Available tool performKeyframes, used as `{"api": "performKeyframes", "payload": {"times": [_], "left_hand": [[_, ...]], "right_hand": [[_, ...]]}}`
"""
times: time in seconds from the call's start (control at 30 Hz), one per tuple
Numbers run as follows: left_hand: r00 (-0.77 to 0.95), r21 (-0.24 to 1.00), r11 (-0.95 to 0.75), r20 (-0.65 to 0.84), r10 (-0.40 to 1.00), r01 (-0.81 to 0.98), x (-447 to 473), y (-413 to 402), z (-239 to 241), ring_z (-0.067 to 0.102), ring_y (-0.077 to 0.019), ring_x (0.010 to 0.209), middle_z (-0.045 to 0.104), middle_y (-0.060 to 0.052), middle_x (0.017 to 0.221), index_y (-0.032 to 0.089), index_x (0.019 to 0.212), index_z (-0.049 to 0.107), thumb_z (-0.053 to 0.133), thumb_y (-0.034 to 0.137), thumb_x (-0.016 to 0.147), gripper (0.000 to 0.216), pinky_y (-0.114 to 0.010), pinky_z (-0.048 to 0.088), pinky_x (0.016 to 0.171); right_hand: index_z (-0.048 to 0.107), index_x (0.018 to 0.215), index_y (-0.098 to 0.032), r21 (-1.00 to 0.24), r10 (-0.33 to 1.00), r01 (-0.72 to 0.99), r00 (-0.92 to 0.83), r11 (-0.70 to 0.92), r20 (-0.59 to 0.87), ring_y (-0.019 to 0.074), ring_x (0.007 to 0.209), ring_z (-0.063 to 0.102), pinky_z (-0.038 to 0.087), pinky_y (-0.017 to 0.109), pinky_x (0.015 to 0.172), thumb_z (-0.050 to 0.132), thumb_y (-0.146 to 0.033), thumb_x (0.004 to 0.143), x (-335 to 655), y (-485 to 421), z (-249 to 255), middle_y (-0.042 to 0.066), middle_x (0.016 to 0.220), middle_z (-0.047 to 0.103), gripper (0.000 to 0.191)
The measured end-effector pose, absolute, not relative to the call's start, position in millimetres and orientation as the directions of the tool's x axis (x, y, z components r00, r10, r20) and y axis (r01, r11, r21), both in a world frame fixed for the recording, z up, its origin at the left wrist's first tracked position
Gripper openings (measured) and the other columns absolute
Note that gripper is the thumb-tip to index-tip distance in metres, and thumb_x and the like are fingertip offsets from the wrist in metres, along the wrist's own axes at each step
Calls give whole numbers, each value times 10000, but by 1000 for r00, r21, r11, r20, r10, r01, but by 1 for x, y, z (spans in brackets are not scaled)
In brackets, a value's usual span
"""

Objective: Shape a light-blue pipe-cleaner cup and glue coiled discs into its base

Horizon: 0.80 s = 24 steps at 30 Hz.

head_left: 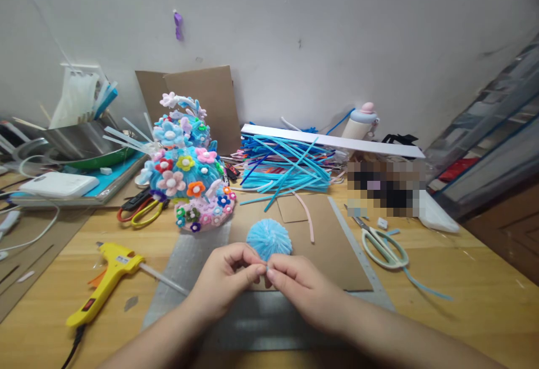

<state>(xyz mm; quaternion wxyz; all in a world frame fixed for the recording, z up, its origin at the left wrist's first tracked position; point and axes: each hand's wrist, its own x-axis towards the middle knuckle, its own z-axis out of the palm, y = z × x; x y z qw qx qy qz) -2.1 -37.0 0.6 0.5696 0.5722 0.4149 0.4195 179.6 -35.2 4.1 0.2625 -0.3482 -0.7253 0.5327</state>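
Note:
My left hand (231,272) and my right hand (298,283) meet fingertip to fingertip, each in a closed pinch. A tiny bit of blue shows between the tips, but what they hold is mostly hidden. Right behind the fingers is a fluffy light-blue ball (269,238) with fine strands running out from its middle. Its lower edge is covered by my hands, so I cannot tell whether they touch it. Beneath lies a brown cardboard sheet (337,256) on a grey cutting mat (248,324).
A yellow glue gun (110,279) lies left, scissors (385,250) right. A flower-covered blue craft piece (185,172) stands behind, beside a pile of blue pipe cleaners (286,178). One pink pipe cleaner (306,212) crosses the cardboard. Pliers (145,209) and a metal pot (84,139) are farther left.

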Motion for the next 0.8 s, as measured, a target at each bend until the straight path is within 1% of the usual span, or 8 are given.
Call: {"api": "performKeyframes", "payload": {"times": [0.07,0.13,0.23,0.33,0.43,0.53,0.67,0.8], "left_hand": [[297,999,18,-7,955,-34,-2,-37,0,574,-134,641,640,-31,648,123,665,667,712,299,736,195,-243,430,626],[288,993,43,-9,957,-112,-2,-37,-3,559,-122,642,623,-17,654,131,661,678,744,298,703,185,-231,419,625],[318,962,89,-3,948,-257,0,-37,-8,528,-103,658,579,5,688,156,666,695,778,299,667,165,-212,406,627],[356,932,137,-9,934,-336,3,-39,-12,506,-93,698,531,13,714,167,678,700,781,311,669,165,-195,394,660],[408,914,188,-27,913,-359,5,-41,-13,499,-87,695,499,16,733,164,698,676,760,348,693,203,-188,390,651],[436,928,189,-32,899,-322,5,-41,-10,485,-74,603,489,22,741,166,713,637,721,372,728,224,-196,386,587],[303,993,-46,76,950,-105,2,-38,-4,511,-117,701,511,2,733,154,681,646,710,331,740,197,-224,404,666],[243,929,-322,274,930,184,-4,-36,0,547,-139,704,554,-16,722,169,681,679,692,263,757,122,-239,424,656]], "right_hand": [[479,697,-165,-992,782,114,-623,48,-33,94,581,352,284,220,537,442,-395,885,177,-34,1,-40,621,382,300],[496,704,-165,-985,744,-20,-659,-171,-115,74,481,298,232,208,456,480,-419,860,175,-34,-2,-63,546,362,299],[507,702,-168,-858,610,-164,-767,-487,-200,54,367,240,163,202,373,515,-401,832,173,-35,-4,-85,456,359,267],[510,701,-165,-751,502,-190,-840,-632,-209,42,338,228,136,188,345,535,-349,819,173,-36,-4,-88,438,359,220],[515,698,-156,-705,474,-195,-852,-682,-223,34,340,230,135,176,344,525,-311,818,173,-36,-4,-89,439,351,196],[538,738,-148,-713,543,-228,-803,-663,-248,31,339,263,166,170,338,529,-272,797,172,-36,-6,-75,470,413,137],[517,771,-169,-799,690,-248,-674,-547,-263,26,343,309,192,168,339,616,-312,763,169,-35,-7,-67,535,496,175],[511,711,-164,-860,771,-223,-581,-459,-261,22,358,250,165,176,365,689,-332,708,170,-33,-3,-105,457,399,245]]}}
